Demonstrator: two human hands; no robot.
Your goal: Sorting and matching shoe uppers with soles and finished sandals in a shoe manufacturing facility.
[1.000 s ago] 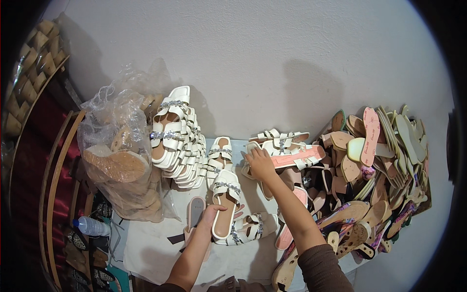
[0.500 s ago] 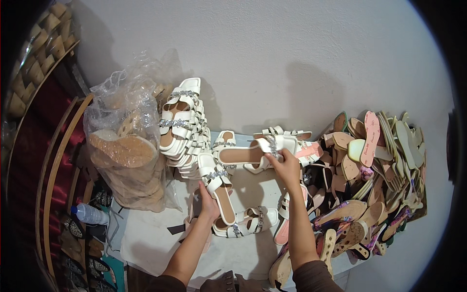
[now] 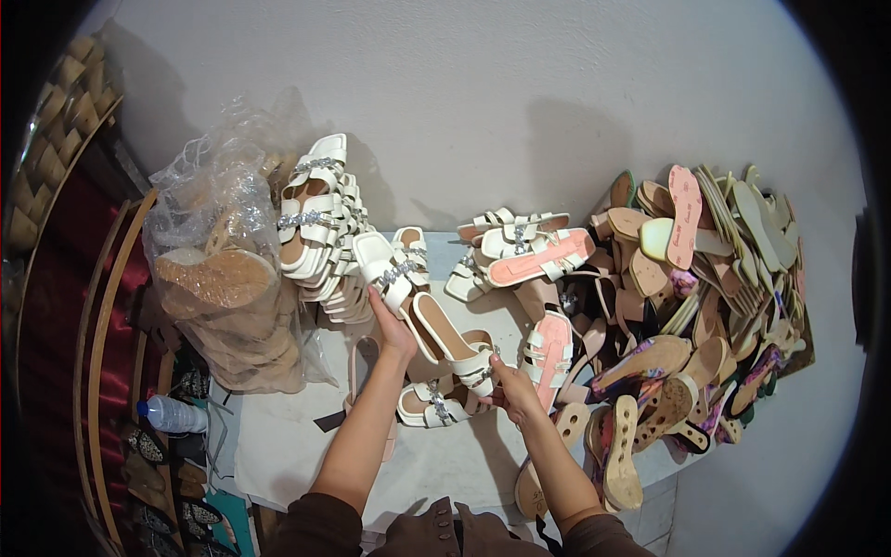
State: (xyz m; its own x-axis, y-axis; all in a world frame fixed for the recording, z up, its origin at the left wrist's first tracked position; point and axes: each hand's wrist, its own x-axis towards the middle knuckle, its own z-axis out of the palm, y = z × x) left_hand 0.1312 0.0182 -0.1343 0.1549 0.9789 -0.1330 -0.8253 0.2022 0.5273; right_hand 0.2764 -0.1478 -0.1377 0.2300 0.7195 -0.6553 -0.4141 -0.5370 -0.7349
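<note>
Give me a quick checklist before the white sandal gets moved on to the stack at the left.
1. Left hand has a grip on the white sandal near its toe: ok.
2. Right hand grips the sandal's heel end: ok.
3. Sandal lifted off the white cloth: cannot tell.
4. Stack of white sandals stands upright against the wall, beside the plastic bag of soles: ok.
5. Loose sandal lies right under the held one and could snag: not ok.
6. Strap decoration intact: cannot tell.
</note>
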